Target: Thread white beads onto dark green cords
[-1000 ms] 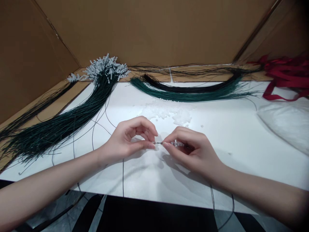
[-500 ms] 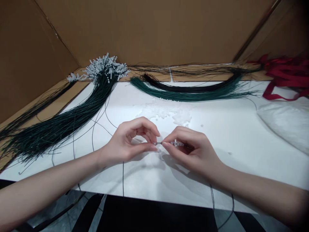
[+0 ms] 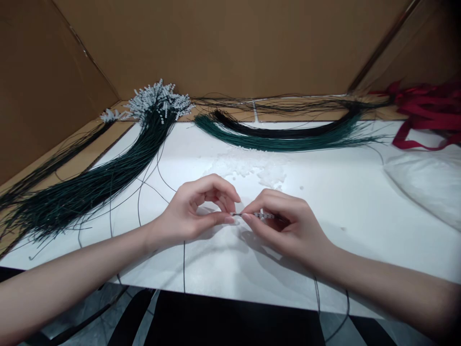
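Note:
Over the middle of the white sheet, my right hand (image 3: pixel 284 218) is closed in a pinch on a thin dark wire (image 3: pixel 237 214). White beads (image 3: pixel 264 216) show along that wire, partly hidden behind my right fingers. Facing it, my left hand (image 3: pixel 201 206) pinches at the wire's left end with thumb and fingertips, where a small white bead partly shows. The fingertips of both hands are a short gap apart. Loose translucent white beads (image 3: pixel 252 166) lie spread on the sheet just beyond my hands.
A bundle of dark green wires (image 3: pixel 108 187) with white beaded tips (image 3: pixel 160 103) lies at left. Behind the loose beads rest plain green wires (image 3: pixel 288 140) and black wires (image 3: pixel 281 131). Red ribbon (image 3: pixel 428 113) and a clear plastic bag (image 3: pixel 428 178) are at right. Cardboard walls (image 3: pixel 230 48) enclose the back.
The visible wire between my fingertips has shortened slightly, as my left fingertips have shifted a little right. Both hands keep their pinch; everything else stays in place.

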Demonstrator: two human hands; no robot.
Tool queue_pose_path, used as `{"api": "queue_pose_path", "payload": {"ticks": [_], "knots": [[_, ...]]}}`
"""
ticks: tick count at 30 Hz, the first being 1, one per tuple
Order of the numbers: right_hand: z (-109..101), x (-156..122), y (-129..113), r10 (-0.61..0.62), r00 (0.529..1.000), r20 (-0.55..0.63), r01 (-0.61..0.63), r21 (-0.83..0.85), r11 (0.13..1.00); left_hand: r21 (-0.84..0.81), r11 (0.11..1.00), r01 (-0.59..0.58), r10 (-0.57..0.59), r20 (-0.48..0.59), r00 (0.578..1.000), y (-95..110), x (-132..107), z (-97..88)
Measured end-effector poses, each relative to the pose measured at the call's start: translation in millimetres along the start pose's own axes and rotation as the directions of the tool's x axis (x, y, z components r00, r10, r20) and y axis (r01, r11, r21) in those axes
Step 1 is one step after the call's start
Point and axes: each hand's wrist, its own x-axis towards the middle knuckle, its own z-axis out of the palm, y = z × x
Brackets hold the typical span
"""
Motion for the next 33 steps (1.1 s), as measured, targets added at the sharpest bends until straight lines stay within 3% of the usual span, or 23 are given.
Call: {"api": "queue_pose_path", "payload": {"ticks": [23,33], "knots": [[0.4,-1.4,2.6,0.012,1.0,0.011,-0.012,-0.002,1.0,0.07,0.995,-0.069,0.066,0.04,0.997,0.3,-0.6,0.8],[-0.4,-1.4,0.5,0.012,1.0,0.013,-0.012,-0.013,1.0,0.075,0.995,-0.06,0.06,0.005,0.998,-0.1,0.9,2.3]]}}
